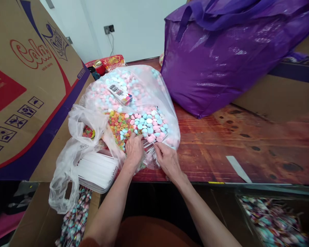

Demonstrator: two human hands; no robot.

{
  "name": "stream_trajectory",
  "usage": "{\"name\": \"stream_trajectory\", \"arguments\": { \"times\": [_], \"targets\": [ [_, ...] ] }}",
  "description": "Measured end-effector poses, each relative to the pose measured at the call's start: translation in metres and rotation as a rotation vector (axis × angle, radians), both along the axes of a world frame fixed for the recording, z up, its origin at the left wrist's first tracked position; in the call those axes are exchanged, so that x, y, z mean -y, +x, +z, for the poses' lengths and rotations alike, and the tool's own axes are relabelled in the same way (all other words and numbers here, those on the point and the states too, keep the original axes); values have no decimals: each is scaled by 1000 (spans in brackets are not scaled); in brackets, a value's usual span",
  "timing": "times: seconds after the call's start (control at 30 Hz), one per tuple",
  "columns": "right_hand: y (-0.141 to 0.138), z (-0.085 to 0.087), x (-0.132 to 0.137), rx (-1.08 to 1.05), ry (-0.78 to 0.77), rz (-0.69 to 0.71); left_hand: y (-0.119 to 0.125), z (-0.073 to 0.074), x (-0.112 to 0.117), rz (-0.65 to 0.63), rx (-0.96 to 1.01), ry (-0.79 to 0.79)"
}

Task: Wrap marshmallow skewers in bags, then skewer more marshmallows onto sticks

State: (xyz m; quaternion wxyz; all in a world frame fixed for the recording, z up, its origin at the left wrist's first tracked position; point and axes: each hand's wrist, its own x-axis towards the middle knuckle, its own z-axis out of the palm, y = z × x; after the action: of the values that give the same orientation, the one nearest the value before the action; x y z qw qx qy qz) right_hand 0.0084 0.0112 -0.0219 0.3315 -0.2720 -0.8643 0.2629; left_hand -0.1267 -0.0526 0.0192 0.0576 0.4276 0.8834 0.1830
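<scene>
My left hand (134,150) is closed, fingertips curled down at the near edge of the loose candies; what they hold, if anything, is hidden. Beside it my right hand (168,158) pinches what looks like a thin white stick. More white sticks (149,148) lie between the two hands. Just beyond are pink, blue and white pill-shaped candies (149,127), with small orange, yellow and green ring candies (117,125) to their left. Both kinds lie at the mouth of a large clear plastic bag (144,79) full of pastel candies. On it rests a small printed packet (120,94).
At left stand a lidless-looking tub of white sticks (96,169), a crumpled white bag (67,164) and a large carton (41,85). A purple bag (216,65) rises at right. Below the red wooden table (208,151), boxes hold wrapped candies (275,223) (76,219).
</scene>
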Motion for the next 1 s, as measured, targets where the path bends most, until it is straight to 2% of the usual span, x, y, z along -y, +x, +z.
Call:
{"name": "stream_trajectory", "arguments": {
  "times": [0.17, 0.27, 0.37, 0.5, 0.7, 0.8, 0.87, 1.0],
  "targets": [
    [0, -1, 0, -4, 0, -6, -11, -1, 4, -5, 72, 115],
    [-1, -1, 0, -5, -1, -7, -7, 1, 13, -55, 99, 180],
    [-1, -3, 0, -5, -7, -10, 6, 3, 24, -166, 93, 60],
    [-1, -4, 0, -16, -20, -2, 18, 6, 32, -206, 35, -112],
    [0, -7, -2, -5, -17, -23, 20, -1, 23, -236, 37, -83],
    [0, -8, -2, -7, -14, -17, 24, -2, 24, -152, 122, 30],
    [1, -9, -3, -5, -18, -8, 26, 1, 29, -68, 219, 197],
    [1, -11, -4, -21, 12, -18, 19, 15, 56, -33, 513, 502]
  ]
}}
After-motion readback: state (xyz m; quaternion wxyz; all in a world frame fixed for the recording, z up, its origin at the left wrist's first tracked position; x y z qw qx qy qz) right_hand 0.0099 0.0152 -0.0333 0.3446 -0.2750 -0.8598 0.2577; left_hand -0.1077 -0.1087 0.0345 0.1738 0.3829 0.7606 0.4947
